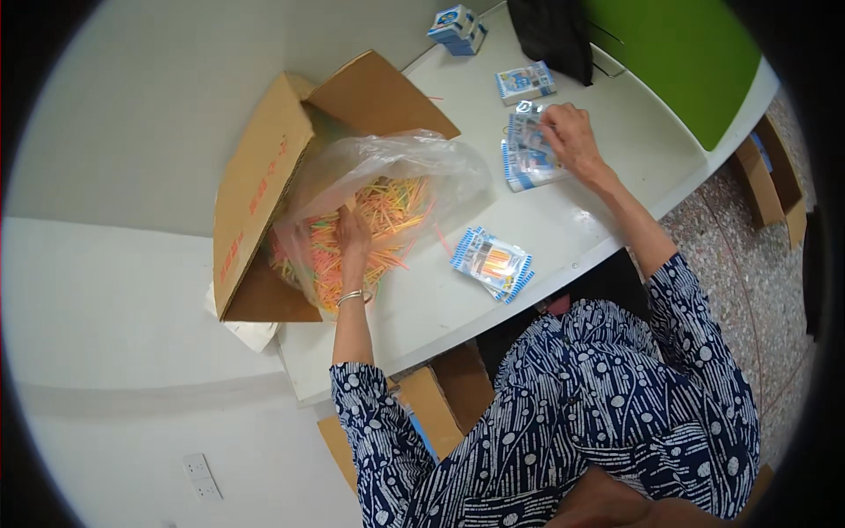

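Note:
My left hand (354, 236) reaches into a clear plastic bag (458, 163) lying in an open cardboard box (273, 176) on its side. Around its fingers lies a heap of thin plastic sticks (396, 207) in pink, orange, yellow and green. The fingertips are partly hidden, so their grip cannot be made out. My right hand (574, 139) is closed at the upper edge of a clear and blue packet (528, 141), on top of other flat packets. Between the hands, near the table edge, filled packets (495, 264) with orange sticks showing overlap each other.
A stack of small blue-and-white boxes (458, 31) stands at the table's far end. Another packet pile (525, 82) lies beyond my right hand, near a black bag (554, 35) and a green panel (687, 62). Cardboard boxes (440, 396) sit below the white table (422, 308).

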Motion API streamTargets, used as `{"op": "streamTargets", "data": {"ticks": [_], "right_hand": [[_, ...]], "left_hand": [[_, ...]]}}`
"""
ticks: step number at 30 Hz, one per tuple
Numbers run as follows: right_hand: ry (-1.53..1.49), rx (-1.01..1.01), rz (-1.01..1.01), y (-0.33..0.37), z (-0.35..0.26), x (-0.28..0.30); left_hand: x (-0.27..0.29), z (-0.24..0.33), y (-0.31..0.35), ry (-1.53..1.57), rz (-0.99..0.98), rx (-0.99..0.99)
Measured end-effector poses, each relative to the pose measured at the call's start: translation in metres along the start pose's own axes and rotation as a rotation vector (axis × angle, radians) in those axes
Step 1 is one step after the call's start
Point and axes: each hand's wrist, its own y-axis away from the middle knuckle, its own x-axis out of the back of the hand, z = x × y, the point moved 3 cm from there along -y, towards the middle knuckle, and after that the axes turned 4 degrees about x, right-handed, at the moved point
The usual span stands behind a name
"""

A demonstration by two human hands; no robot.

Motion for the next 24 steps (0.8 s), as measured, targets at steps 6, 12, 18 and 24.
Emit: {"op": "streamTargets", "data": {"ticks": [6, 12, 18, 24], "right_hand": [[-0.461, -0.181, -0.018, 0.002, -0.012, 0.028], [-1.141, -0.438, -0.346, 0.028, -0.06, 0.017], [-1.319, -0.506, -0.569, 0.051, -0.109, -0.023], [-1.152, -0.379, -0.662, 0.053, -0.128, -0.048]], "left_hand": [[0.002, 0.004, 0.004, 1.048, -0.141, 0.507], [-0.016, -0.003, 0.019, 1.799, -0.366, 0.681], [-0.031, -0.002, 0.02, 1.865, -0.35, 0.709], [-0.026, 0.017, 0.027, 1.76, -0.308, 0.632]]}}
